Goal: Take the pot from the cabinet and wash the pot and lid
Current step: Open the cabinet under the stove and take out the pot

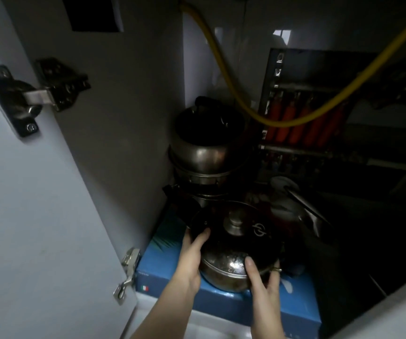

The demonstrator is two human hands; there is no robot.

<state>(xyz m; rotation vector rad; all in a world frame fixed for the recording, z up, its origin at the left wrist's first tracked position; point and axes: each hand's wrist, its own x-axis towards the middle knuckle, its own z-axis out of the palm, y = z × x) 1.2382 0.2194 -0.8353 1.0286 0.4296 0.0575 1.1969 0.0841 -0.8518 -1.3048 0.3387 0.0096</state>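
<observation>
You have both hands on the pot [233,272], which sits with its lid [236,231] on, atop the blue box [221,304] at the front left of the cabinet floor. To bring it out well, lift straight up a little before drawing it toward you, and keep it level so the lid does not slide off; a thumb resting on the lid rim would likely steady it. Your left hand [192,255] cups the pot's left side, its fingers pressed together and curved around the wall, the thumb lying over the lid's edge. Your right hand [264,281] grips the near right side, thumb up against the shiny wall and the other fingers wrapped around the far side near the small side handle; how far they spread behind the pot cannot be told. Just behind the pot stands a stack of pans [207,152], so watch that the lid knob clears it as you lift. Farther back a yellow hose [236,94] sags across the cabinet, well apart from your path.
</observation>
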